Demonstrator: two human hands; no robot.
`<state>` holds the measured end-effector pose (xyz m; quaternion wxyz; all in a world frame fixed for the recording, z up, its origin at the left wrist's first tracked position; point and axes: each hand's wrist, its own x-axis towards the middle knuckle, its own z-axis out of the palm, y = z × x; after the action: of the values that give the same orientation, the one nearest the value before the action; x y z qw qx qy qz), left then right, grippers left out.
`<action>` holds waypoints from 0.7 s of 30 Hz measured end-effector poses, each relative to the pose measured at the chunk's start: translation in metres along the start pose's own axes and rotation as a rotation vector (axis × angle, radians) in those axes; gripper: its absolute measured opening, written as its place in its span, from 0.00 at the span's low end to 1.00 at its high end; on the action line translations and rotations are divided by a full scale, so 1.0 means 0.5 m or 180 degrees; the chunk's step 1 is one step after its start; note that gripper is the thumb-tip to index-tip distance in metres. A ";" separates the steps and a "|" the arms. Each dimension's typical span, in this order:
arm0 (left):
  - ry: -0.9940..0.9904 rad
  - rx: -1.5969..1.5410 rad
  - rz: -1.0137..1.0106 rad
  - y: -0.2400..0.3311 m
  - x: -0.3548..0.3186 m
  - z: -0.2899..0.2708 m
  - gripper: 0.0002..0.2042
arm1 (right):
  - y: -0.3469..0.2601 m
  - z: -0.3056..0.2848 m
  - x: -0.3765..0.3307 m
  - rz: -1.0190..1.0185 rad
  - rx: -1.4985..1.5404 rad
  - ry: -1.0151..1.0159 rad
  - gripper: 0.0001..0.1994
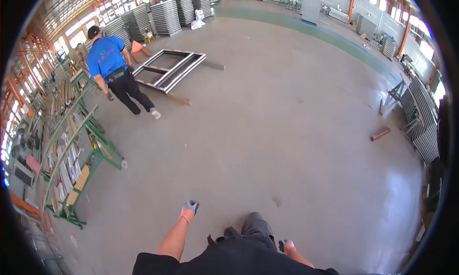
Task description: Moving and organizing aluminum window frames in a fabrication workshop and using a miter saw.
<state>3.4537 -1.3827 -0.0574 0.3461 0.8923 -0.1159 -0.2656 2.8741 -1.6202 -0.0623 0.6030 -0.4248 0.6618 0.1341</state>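
Note:
My left hand [190, 210], in a grey glove with an orange cuff and dark fingertips, hangs in front of me over the floor. Its fingers are curled in, and nothing shows in them. Lower down, beside my right leg, my right hand [287, 247] wears the same kind of glove. Its dark fingers look slightly apart and hold nothing that I can see. Neither hand touches anything. Ahead to the left, a rectangular metal frame [167, 74] with crossbars lies raised on supports.
A person in a blue shirt [107, 57] walks beside the frame. Green racks [103, 153] holding long strips line the left. Stacked panels [165, 17] stand at the back, more panels [420, 117] at the right. A reddish bar [380, 134] lies on the grey floor [267, 131].

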 end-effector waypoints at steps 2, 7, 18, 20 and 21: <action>-0.0293 -0.0150 0.0521 0.331 0.170 0.042 0.15 | -0.029 -0.064 0.065 -0.1444 -0.1212 -0.0220 0.09; 0.0282 0.0191 0.0391 0.555 0.553 0.104 0.15 | -0.307 -0.171 0.421 -0.2075 -0.4144 0.0203 0.14; -0.1835 0.1859 -0.0645 0.672 1.001 0.117 0.11 | -2.217 -0.268 0.952 -0.2028 -0.0722 0.0961 0.11; -0.1879 0.2107 -0.0548 0.704 1.179 0.132 0.11 | -2.465 -0.236 0.982 -0.2189 -0.0332 0.0784 0.11; -0.1910 0.2230 -0.0457 0.728 1.283 0.141 0.11 | -2.575 -0.224 1.012 -0.2274 -0.0417 0.0946 0.13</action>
<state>3.9401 -1.9395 -0.1064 -0.0442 0.8450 -0.2315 -0.4800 3.7740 -2.6765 -0.0662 0.4809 -0.6807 0.5424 -0.1053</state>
